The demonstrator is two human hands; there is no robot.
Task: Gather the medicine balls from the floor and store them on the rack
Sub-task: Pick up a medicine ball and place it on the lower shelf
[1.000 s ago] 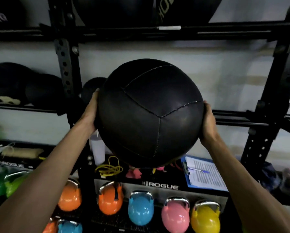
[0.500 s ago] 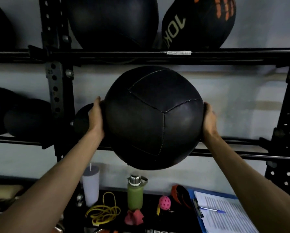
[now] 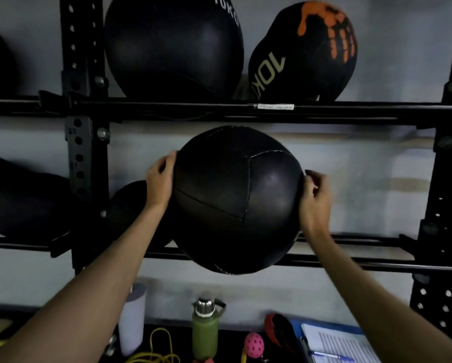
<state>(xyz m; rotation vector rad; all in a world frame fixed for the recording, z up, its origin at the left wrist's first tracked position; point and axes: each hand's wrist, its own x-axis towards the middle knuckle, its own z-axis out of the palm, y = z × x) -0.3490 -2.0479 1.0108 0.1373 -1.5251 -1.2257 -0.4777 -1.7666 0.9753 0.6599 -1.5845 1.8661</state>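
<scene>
A large black medicine ball (image 3: 235, 200) sits between the two middle rails of the black rack (image 3: 363, 265), its underside sagging below them. My left hand (image 3: 160, 179) lies flat against its left side. On the ball's right edge, my right hand (image 3: 315, 197) touches it with curled fingers. Another black ball (image 3: 128, 205) rests on the same rails just left of it, partly hidden by my left wrist. Two 10 kg balls (image 3: 172, 45) (image 3: 303, 51) fill the shelf above.
A rack upright (image 3: 81, 142) stands left of the ball, with more dark balls (image 3: 28, 203) beyond it. The rails to the right of the ball are bare. Below stand a white cup (image 3: 133, 323), a green bottle (image 3: 205, 328), a pink ball (image 3: 253, 341) and a clipboard (image 3: 334, 341).
Both hands lifted the ball up and pushed it forward onto the middle rails. My right hand's fingers have curled back from a flat grip.
</scene>
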